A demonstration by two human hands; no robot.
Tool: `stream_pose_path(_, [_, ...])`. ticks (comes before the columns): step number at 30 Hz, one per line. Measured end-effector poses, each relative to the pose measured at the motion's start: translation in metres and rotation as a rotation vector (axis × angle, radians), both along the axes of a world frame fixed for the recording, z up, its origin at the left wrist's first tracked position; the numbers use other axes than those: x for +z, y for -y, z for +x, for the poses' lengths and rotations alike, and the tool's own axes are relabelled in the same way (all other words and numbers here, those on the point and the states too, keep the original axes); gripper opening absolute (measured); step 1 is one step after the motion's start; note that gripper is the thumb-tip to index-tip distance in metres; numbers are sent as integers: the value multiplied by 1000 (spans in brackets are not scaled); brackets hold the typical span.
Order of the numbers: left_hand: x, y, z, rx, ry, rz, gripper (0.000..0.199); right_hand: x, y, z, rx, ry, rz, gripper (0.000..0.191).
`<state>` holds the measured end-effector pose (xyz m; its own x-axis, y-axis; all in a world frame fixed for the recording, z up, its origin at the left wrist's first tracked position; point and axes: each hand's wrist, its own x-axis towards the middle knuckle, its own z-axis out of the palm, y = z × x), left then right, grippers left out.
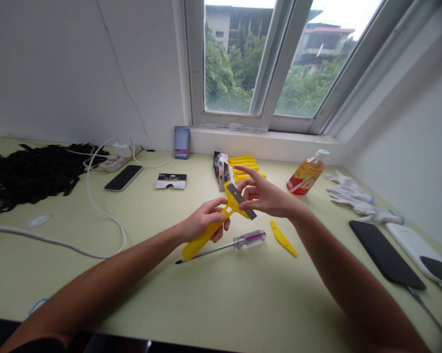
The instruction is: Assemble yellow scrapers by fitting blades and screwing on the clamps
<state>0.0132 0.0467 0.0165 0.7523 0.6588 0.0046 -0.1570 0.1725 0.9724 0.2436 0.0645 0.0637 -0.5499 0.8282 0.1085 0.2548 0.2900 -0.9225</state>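
Note:
Closed round the yellow handle of a scraper (205,239) is my left hand (207,218). A grey metal blade (237,194) lies across the scraper's wide head. My right hand (262,195) pinches the blade near its middle with thumb and a finger, its other fingers raised. Below the hands, a screwdriver (248,239) with a clear and purple handle rests on the table. A loose yellow plate (283,238) lies to its right.
Behind the hands are several yellow scrapers (247,161) and packaging (221,169). Bottle (306,172), white gloves (360,198) and dark phone (384,252) sit right. A card (171,181), phone (123,177), cables and black strips (40,171) lie left.

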Motion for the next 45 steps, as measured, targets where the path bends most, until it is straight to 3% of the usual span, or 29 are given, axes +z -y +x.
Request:
stream_pose_path(13, [6, 6, 2, -40, -40, 3, 28, 0, 4, -2, 65, -12, -8, 92])
stream_pose_path(18, [11, 13, 11, 53, -43, 4, 31, 4, 15, -14, 141, -28, -64, 92])
stream_pose_path(30, [16, 19, 11, 302, -106, 70, 41, 10, 28, -20, 58, -17, -15, 79])
stream_pose_path(45, [12, 17, 11, 305, -72, 17, 42, 10, 36, -29, -120, 179, 235, 64])
